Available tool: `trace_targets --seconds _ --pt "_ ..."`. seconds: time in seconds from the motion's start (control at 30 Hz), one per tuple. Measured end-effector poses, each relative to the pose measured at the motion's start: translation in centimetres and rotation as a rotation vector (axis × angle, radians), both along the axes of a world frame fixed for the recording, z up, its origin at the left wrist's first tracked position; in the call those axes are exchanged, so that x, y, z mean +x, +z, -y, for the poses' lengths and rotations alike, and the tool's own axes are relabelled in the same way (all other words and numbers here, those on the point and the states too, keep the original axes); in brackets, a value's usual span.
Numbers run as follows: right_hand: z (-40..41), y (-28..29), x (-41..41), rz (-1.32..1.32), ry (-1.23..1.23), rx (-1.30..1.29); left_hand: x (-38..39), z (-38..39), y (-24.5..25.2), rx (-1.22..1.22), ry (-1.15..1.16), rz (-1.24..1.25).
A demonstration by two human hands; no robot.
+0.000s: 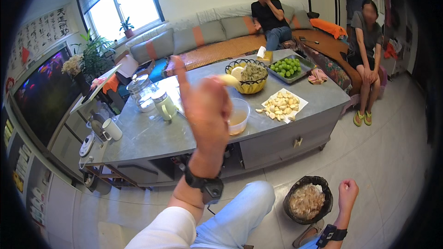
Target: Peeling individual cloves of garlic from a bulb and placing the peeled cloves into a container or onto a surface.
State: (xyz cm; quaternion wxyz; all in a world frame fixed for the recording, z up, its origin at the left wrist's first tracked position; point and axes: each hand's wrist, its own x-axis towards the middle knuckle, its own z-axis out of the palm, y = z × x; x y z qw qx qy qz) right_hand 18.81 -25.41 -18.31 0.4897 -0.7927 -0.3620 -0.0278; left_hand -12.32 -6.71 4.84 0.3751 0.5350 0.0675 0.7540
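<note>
My left hand (209, 102), blurred, is raised over the grey coffee table (145, 150). Its thumb and fingers pinch a pale yellow piece (229, 79) that looks like a garlic clove, while one finger sticks up. Partly behind this hand stands a clear plastic tub (239, 119) with cloudy liquid. Several garlic cloves (282, 105) lie on a white paper sheet to its right. My right hand (347, 193) is a fist beside a black-lined bin (328, 193) full of papery peelings (307, 202). A small pale spot shows at its fingers; whether it holds something is unclear.
On the table are a yellow fruit basket (251, 88), a tray (294, 79) of green grapes, a pink cloth (317, 76), a glass kettle (140, 93), a green pitcher (164, 105) and a white mug (112, 129). Two people sit on the sofa (207, 53) and at its right end.
</note>
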Motion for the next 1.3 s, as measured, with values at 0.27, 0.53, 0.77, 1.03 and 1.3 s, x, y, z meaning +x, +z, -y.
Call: trace_targets --seconds 0.27,0.53,0.77,1.03,1.3 --pt "-1.2 0.1 -0.5 -0.025 0.081 -0.164 -3.5 0.0 3.4 0.255 0.09 -0.036" --pt "0.2 -0.4 -0.4 -0.125 0.149 -0.213 -0.9 -0.1 3.1 0.309 0.015 -0.044" --pt "0.3 0.0 -0.6 -0.227 0.165 -0.235 8.9 2.1 -4.1 -0.439 -0.563 -0.287" --pt "-0.1 1.8 -0.2 -0.549 0.189 0.122 14.3 4.6 -16.1 -1.178 -1.169 -0.189" --pt "0.1 3.1 -0.5 -0.979 0.247 0.182 15.5 6.4 -20.3 -1.209 -1.166 -0.317"
